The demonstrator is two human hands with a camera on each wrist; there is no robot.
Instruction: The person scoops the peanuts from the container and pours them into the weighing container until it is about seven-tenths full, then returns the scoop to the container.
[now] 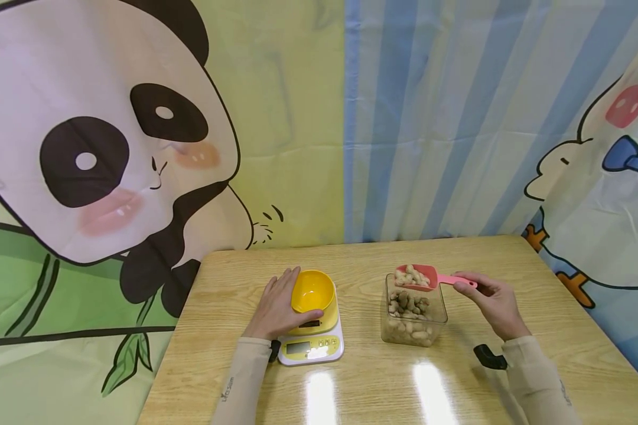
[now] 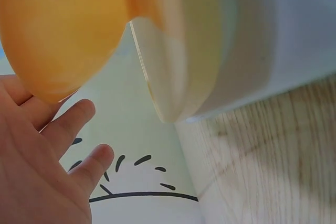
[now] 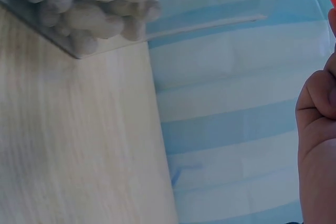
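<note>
A yellow bowl stands on a yellow-and-white kitchen scale. My left hand holds the bowl from its left side, fingers along the wall and thumb across the front. In the left wrist view the fingers lie against the underside of the bowl's wall. My right hand pinches the handle of a pink scoop, which carries several peanuts in the shell. The scoop is level above a clear square container partly filled with more peanuts.
Both scale and container stand on a wood-grain table, the container to the right of the scale. Behind the table hangs a printed curtain with a panda. A black wrist strap piece juts out beside the right sleeve.
</note>
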